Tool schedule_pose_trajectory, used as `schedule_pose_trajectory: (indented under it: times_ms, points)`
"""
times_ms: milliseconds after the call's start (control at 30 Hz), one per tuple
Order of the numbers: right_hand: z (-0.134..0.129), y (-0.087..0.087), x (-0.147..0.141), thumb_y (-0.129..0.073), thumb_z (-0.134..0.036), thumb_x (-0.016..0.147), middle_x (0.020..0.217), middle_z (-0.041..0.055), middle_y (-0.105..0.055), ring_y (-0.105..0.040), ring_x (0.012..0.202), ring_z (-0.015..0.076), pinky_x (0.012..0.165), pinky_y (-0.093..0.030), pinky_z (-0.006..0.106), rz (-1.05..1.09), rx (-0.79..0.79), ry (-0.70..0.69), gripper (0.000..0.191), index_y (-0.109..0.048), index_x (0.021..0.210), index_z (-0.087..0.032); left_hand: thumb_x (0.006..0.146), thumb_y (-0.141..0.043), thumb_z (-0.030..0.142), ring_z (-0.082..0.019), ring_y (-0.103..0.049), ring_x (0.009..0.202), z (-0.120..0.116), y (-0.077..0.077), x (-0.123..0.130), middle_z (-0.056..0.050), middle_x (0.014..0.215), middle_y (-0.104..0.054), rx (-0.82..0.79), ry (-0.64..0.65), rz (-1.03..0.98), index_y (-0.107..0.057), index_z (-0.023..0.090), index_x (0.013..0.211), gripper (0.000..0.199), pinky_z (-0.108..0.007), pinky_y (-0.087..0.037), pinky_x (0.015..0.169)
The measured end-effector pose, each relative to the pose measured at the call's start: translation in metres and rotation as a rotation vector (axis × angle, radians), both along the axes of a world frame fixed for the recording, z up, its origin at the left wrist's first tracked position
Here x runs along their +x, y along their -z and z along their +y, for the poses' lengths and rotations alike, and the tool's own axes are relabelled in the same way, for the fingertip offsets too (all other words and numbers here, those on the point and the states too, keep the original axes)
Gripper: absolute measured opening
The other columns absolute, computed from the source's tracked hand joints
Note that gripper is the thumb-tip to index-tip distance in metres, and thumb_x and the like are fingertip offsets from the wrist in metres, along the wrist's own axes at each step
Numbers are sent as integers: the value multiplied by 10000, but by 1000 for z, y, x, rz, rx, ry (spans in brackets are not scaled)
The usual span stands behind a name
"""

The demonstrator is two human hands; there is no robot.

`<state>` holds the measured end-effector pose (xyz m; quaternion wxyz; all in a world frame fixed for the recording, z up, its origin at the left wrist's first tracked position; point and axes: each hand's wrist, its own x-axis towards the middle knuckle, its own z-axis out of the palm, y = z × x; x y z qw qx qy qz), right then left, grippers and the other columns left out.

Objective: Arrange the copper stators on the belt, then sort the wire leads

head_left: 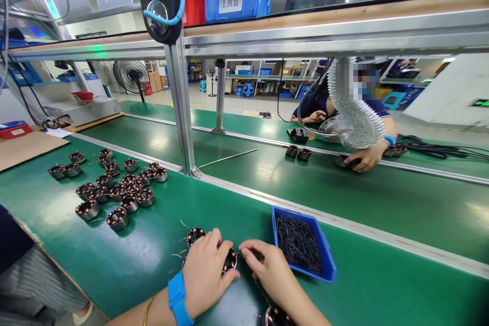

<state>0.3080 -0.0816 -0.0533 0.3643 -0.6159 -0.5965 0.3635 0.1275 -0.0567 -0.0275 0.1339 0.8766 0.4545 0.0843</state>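
Observation:
My left hand (208,270), with a blue wrist strap, is wrapped over a round stator with copper windings (230,261). Another stator (196,236) lies just beyond its knuckles, with thin wires sticking out to the left. My right hand (265,265) is just right of that stator, its thumb and index finger pinched together; whatever is between the fingertips is too small to make out. Below my right wrist, one more stator (275,317) shows at the bottom edge. A blue tray (329,265) full of short black tubes (298,242) sits right of my right hand.
Many loose stators (118,219) are spread on the green table at the left. A metal post (181,112) rises behind them. Across the table, a person's hand (364,157) touches stators near a silver duct (355,112). A thin rod (229,157) lies beyond the rail.

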Motion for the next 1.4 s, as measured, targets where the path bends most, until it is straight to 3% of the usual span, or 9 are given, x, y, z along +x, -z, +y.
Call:
schedule_pose_trajectory:
  times_ms: [100, 267, 467, 667, 833, 1000, 1133, 1300, 1400]
  points:
    - [2, 1, -3, -439, -380, 865, 666, 30, -674, -554, 443, 135, 435, -431, 241, 34, -50, -33, 333, -690, 794, -173, 840, -774, 407, -294, -602, 1018, 0, -1, 0, -62, 1087, -582, -17, 8, -4, -646, 242, 1163, 385, -460, -519, 881]
    - [2, 3, -8, -492, -331, 811, 702, 44, -659, -593, 630, 174, 560, -457, 262, 14, -10, -47, 265, -696, 731, -180, 836, -779, 393, -295, -599, 1015, 1, -1, -1, -59, 1082, -581, -13, 21, -13, -651, 237, 1145, 369, -469, -520, 876]
    - [-1, 7, 4, -521, -299, 810, 723, 42, -700, -597, 605, 167, 561, -456, 262, -24, -2, -64, 351, -766, 1023, -164, 830, -783, 417, -296, -607, 1010, 1, -1, -3, -62, 1090, -582, -20, 10, 1, -646, 237, 1166, 405, -466, -530, 869]
    - [-11, 10, 5, -501, -231, 858, 775, 64, -728, -655, 694, 190, 643, -484, 285, -129, 167, -174, 293, -791, 827, -208, 837, -777, 401, -302, -612, 1020, 0, -2, -1, -74, 1097, -591, -4, -21, 23, -655, 217, 1151, 384, -478, -536, 877]
    - [-11, 18, 2, -517, -207, 848, 699, 33, -671, -608, 569, 172, 539, -474, 265, -143, 129, -20, 285, -743, 1014, -163, 820, -793, 418, -301, -617, 1007, 0, -1, 0, -71, 1088, -596, 14, -22, -4, -659, 217, 1145, 405, -485, -544, 868]
    - [-10, 15, 7, -515, -166, 918, 778, 47, -694, -640, 685, 184, 626, -494, 276, -202, 286, -134, 288, -784, 1005, -220, 805, -810, 395, -297, -626, 983, 0, 1, -2, -69, 1068, -598, 25, -20, -10, -665, 214, 1134, 402, -484, -554, 849]
    - [-11, 11, 7, -518, -176, 969, 766, 64, -661, -610, 730, 207, 654, -494, 301, -293, 421, -268, 265, -774, 1036, -193, 816, -799, 371, -302, -631, 982, -1, 3, -1, -77, 1064, -604, 51, -16, -6, -665, 204, 1145, 392, -484, -561, 838]
    - [-12, 8, 8, -479, -166, 980, 799, 77, -651, -605, 763, 219, 679, -504, 325, -381, 374, -358, 291, -764, 1037, -182, 799, -814, 353, -302, -641, 963, -2, 5, 3, -73, 1050, -613, 79, -42, -27, -675, 206, 1130, 388, -483, -567, 822]
    - [-11, 5, 14, -474, -196, 960, 823, 74, -672, -629, 777, 219, 713, -524, 340, -310, 347, -280, 314, -755, 1100, -201, 738, -865, 392, -300, -634, 1011, -2, 0, -9, -85, 1107, -619, 75, 4, -94, -622, 195, 1239, 590, -476, -559, 876]
